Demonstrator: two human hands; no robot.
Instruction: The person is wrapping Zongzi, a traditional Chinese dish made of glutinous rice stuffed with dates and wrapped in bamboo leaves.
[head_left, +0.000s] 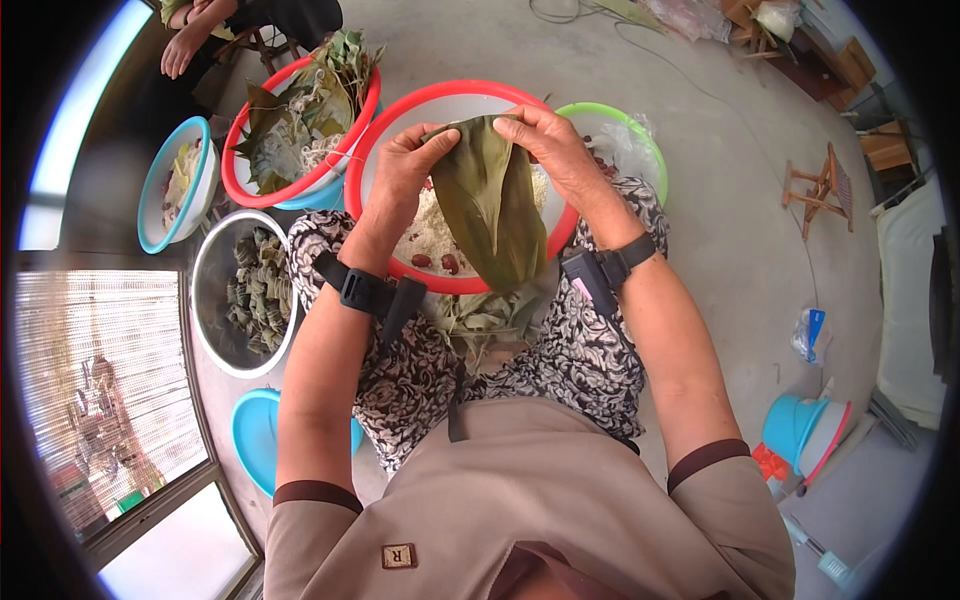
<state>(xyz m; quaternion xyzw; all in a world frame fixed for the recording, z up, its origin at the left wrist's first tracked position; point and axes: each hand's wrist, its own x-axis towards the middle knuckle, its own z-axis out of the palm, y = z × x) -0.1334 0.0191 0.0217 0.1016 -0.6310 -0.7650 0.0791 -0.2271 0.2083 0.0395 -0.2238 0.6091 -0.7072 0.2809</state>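
Observation:
Between my two hands, broad green-brown leaves (491, 202) hang overlapped, their lower ends pointing towards me. My left hand (411, 161) pinches the upper left edge between thumb and fingers. The upper right edge is gripped the same way by my right hand (551, 146). Behind and below the leaves stands a large red-rimmed basin (457, 88) of white rice grains (435, 229) with dark red dates (448, 262), partly hidden by the leaves. A steel bowl (202, 322) at the left holds tied leaf-wrapped bundles (259, 292).
A red-rimmed basin (234, 176) with leaves and string, a blue-rimmed bowl (147, 217) and a green-rimmed basin (658, 154) stand around. A blue basin (251, 442) lies lower left. Another person's hand (178, 54) shows upper left. A small folding stool (821, 187) stands right.

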